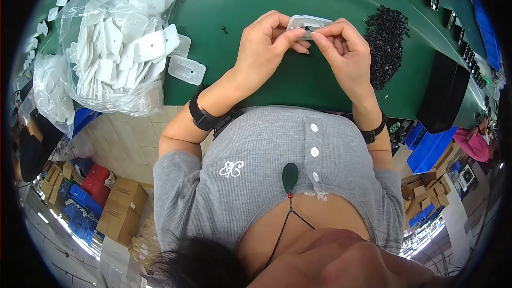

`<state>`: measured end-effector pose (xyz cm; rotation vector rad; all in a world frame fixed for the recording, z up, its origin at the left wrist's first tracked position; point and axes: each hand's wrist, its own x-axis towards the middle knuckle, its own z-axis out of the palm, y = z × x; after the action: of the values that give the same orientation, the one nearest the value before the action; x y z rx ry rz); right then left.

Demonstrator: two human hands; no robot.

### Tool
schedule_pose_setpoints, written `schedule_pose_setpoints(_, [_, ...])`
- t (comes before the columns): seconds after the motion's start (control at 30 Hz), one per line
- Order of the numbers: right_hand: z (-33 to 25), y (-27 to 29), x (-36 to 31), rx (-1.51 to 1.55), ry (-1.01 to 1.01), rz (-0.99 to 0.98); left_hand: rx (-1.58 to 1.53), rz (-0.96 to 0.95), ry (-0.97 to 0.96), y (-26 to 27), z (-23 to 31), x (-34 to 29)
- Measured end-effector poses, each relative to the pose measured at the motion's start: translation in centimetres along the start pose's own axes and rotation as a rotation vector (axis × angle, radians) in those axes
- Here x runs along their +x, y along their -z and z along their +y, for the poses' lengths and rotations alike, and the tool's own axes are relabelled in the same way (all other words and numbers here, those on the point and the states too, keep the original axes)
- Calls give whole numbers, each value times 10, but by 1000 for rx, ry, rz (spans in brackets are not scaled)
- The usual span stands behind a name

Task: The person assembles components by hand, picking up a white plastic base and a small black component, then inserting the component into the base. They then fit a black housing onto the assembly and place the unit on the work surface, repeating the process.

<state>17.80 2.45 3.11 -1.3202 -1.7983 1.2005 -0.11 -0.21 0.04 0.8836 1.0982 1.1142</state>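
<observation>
Both hands pinching a white plastic plate (308, 24), upper centre of frame, just above the green table (234, 5).

Left hand (265, 42): thumb + forefinger closed on plate's left edge, wrist bent in, black band on wrist. Right hand (344, 48): fingertips pinched on a small black bit at plate's middle, other fingers curled. Heap of small black parts (386, 40) just right of right hand. Clear bag of white plates (120, 42) upper left, crumpled, open; a few loose plates (186, 69) beside it. Black box (442, 96) at right edge; blue bins (429, 146) below it. Brown cartons (120, 205) + red/blue crates on floor, lower left.
</observation>
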Motion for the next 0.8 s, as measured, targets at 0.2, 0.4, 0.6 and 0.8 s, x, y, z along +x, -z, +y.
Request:
schedule_pose_setpoints(0.2, [-2, -2, 2, 92, -51, -7, 60, -68, -87, 0, 1, -1])
schedule_pose_setpoints(0.4, [9, -7, 0, 203, -145, 14, 113, -12, -275, -6, -1, 0])
schedule_pose_setpoints(0.6, [-2, 1, -3, -238, 247, 122, 25, -4, -67, 0, 6, -2])
schedule_pose_setpoints(0.8, [1, 3, 3, -243, 222, 133, 41, -106, 16, 0, 11, -3])
